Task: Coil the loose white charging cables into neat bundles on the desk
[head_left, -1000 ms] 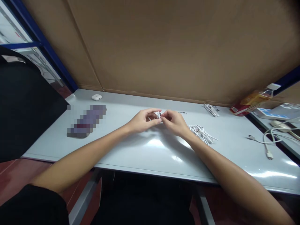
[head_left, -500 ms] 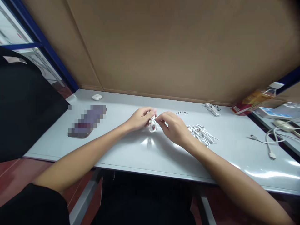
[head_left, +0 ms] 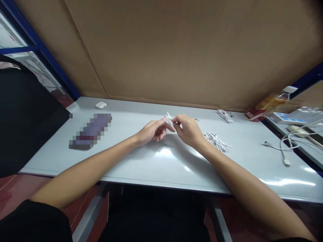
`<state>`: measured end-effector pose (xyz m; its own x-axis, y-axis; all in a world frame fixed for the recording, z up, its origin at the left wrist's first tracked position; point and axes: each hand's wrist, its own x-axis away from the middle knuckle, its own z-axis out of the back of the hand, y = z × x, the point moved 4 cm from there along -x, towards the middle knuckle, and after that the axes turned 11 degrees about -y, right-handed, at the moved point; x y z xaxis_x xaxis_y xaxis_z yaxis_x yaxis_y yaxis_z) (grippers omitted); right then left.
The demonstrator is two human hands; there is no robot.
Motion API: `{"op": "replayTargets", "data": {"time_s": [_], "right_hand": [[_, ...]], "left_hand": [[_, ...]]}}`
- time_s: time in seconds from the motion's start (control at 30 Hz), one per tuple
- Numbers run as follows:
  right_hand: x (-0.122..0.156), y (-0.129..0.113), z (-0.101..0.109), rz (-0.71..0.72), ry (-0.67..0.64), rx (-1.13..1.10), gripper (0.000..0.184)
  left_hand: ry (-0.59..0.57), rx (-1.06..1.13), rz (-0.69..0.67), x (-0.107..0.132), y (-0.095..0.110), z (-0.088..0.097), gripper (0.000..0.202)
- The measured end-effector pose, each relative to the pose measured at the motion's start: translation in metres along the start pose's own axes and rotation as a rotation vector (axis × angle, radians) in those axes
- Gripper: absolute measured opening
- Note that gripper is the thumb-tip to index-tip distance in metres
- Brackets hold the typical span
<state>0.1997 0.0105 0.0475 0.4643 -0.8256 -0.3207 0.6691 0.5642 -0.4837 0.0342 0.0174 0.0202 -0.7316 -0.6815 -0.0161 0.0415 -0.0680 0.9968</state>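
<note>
Fingers (head_left: 168, 123) of both hands pinch a small white coiled cable bundle (head_left: 168, 119) just above the pale grey worktop (head_left: 161, 161), near the middle of the frame. The left hand (head_left: 151, 131) grips it from below with thumb and forefinger, and the right hand (head_left: 188, 129) closes on it from the right. Half a second ago the bundle hung lower between the hands, close to the surface; now it is raised and tucked tighter, which suggests the coil is being finished off rather than loosened. A loose pile of white cables (head_left: 216, 141) lies just right of the right wrist, and another small white cable bundle (head_left: 225, 115) sits at the back by the brown cardboard wall (head_left: 176, 50). A small white earbud case (head_left: 101, 105) rests at upper left.
</note>
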Motion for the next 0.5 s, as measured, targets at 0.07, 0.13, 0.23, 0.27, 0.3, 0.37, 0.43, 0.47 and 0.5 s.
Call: {"op": "replayTargets", "data": {"time_s": [0.07,0.13,0.23,0.27,0.3,0.37,0.43,0.47,0.5], "right_hand": [[-0.001,0.001,-0.002,0.001,-0.011,0.019,0.019],[-0.001,0.001,-0.002,-0.006,-0.018,0.013,0.019],[-0.001,-0.001,0.000,-0.029,-0.040,-0.046,0.019],[0.000,-0.002,0.001,-0.039,-0.056,-0.074,0.019],[0.000,-0.003,0.002,-0.048,-0.081,-0.103,0.019],[0.001,-0.006,0.003,-0.061,-0.150,-0.168,0.020],[0.001,-0.008,0.002,-0.060,-0.229,-0.246,0.021],[0.001,-0.009,0.002,-0.054,-0.262,-0.292,0.021],[0.001,-0.010,0.002,-0.049,-0.287,-0.340,0.021]], "left_hand": [[0.006,-0.016,-0.063,0.001,0.003,0.001,0.048],[0.027,-0.087,-0.105,0.002,0.005,0.002,0.041],[0.070,-0.224,-0.135,0.004,0.007,0.005,0.038],[0.083,-0.275,-0.152,0.005,0.008,0.005,0.037],[0.099,-0.337,-0.177,0.005,0.010,0.006,0.036],[0.148,-0.479,-0.255,0.007,0.016,0.009,0.033],[0.203,-0.595,-0.327,0.009,0.023,0.012,0.031],[0.225,-0.628,-0.349,0.010,0.026,0.014,0.031],[0.239,-0.644,-0.360,0.011,0.027,0.017,0.032]]}}
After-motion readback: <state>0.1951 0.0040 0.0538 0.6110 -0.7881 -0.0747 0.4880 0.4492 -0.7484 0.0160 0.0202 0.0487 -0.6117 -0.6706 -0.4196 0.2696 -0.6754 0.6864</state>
